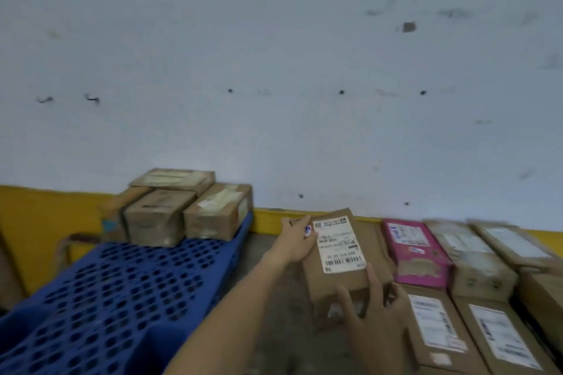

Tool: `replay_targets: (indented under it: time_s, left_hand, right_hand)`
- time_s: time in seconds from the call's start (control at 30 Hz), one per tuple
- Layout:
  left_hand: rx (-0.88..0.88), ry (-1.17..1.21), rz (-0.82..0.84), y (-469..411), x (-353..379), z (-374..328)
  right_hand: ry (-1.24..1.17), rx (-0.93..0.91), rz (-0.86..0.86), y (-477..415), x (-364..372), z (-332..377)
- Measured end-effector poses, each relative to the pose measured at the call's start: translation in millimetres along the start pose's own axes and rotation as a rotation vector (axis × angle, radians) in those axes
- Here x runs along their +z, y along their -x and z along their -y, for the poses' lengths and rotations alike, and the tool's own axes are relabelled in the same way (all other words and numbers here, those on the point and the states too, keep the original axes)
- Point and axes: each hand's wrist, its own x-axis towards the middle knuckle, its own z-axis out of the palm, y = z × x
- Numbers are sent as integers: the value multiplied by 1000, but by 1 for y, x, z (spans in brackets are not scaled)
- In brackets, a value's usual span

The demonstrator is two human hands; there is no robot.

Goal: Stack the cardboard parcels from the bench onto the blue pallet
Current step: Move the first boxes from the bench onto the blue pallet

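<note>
Between blue pallet (122, 298) and parcel row (487, 268), brown parcel (335, 281) held at both ends: left hand (294, 240) grips far edge, right hand (374, 313) clasps near end. Cardboard stiff, probably light (small, flat). Hold by edges, not glossy label (339, 245).

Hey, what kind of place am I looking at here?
Likely a parcel depot or warehouse: a blue plastic pallet carrying stacked boxes, with rows of labelled parcels laid out beside it.

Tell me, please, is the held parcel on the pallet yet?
Off: left hand and right hand hold the parcel beside the blue pallet.
</note>
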Motion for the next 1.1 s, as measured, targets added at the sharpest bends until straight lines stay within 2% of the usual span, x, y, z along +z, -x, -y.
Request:
replay_targets:
  time_s: [0.03, 0.13, 0.17, 0.23, 0.3, 0.4, 0.53, 0.57, 0.63, 0.7, 0.8, 0.87, 0.93, 0.97, 1.03, 1.1]
  left_hand:
    - [-4, -2, -7, 9, -20, 15]
    - [0, 12, -8, 37, -73, 61]
    - [1, 16, -8, 47, -88, 77]
    - [-17, 29, 10, 67, -117, 112]
    - [-34, 41, 9, 85, -143, 149]
    - [-58, 56, -28, 113, -180, 204]
    - [-139, 34, -21, 138, -225, 270]
    - [-148, 25, -37, 139, -236, 286]
    - [-165, 11, -74, 140, -256, 314]
    - [-181, 5, -97, 140, -271, 339]
    - [-195, -31, -150, 133, -290, 364]
    - [-199, -39, -171, 127, -300, 375]
    - [-150, -58, -141, 121, -302, 383]
    - [-115, -68, -131, 117, -301, 388]
    - [-95, -53, -136, 107, -300, 396]
    - [-91, -58, -143, 95, -305, 402]
  right_hand:
    - [4, -5, -4, 10, 16, 12]
    - [76, -102, -218, 44, 63, 58]
    - [75, -105, -219, 56, 80, 74]
    - [47, -19, -101, 79, 115, 104]
    - [71, 9, -127, 100, 151, 129]
    - [135, -125, -174, 125, 200, 161]
    - [87, -153, -212, 156, 255, 208]
    - [72, -101, -172, 161, 267, 222]
    - [136, -17, 19, 168, 297, 237]
    - [124, 10, 33, 170, 320, 246]
    - [251, -54, 52, 169, 349, 270]
    - [184, -180, 19, 162, 364, 279]
    - [242, -291, -190, 153, 382, 279]
    - [247, -327, -222, 147, 388, 283]
    - [210, -277, -182, 136, 406, 287]
    - [210, -213, -16, 122, 413, 295]
